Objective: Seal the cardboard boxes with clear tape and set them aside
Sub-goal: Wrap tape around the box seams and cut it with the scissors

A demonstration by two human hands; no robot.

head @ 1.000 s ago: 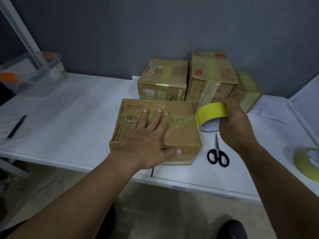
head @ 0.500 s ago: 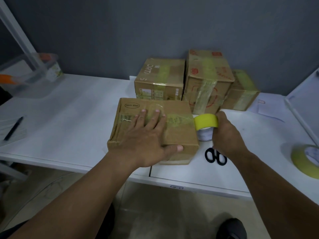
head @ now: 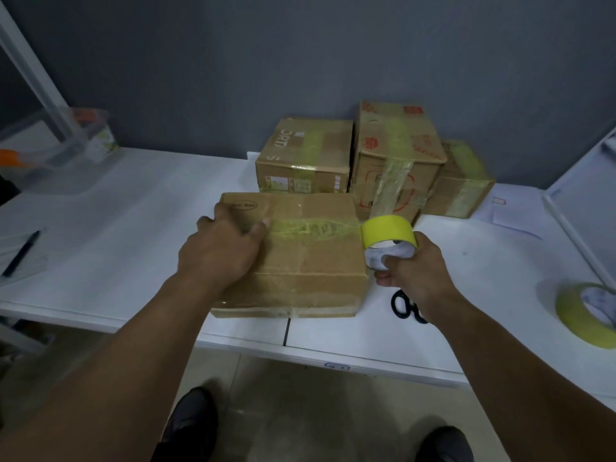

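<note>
A flat cardboard box [head: 313, 261] lies on the white table [head: 133, 228] near its front edge. A yellowish strip of tape runs across its top. My left hand [head: 223, 248] presses flat on the box's left part, over the strip's end. My right hand [head: 413, 271] grips a yellow tape roll [head: 388, 236] at the box's right edge, with the strip still joined to the roll. Three taped boxes stand behind: a left box [head: 305, 155], a tall middle box [head: 393, 155] and a small right box [head: 461, 181].
Black scissors [head: 405, 306] lie right of the box, partly under my right wrist. A second yellow tape roll [head: 586, 315] rests at the far right. A clear plastic bin [head: 56, 151] stands at the back left, a pen [head: 20, 253] at the left edge.
My left hand slid left along the tape strip on the box top. My right hand and the roll stayed at the box's right edge, dropping slightly.
</note>
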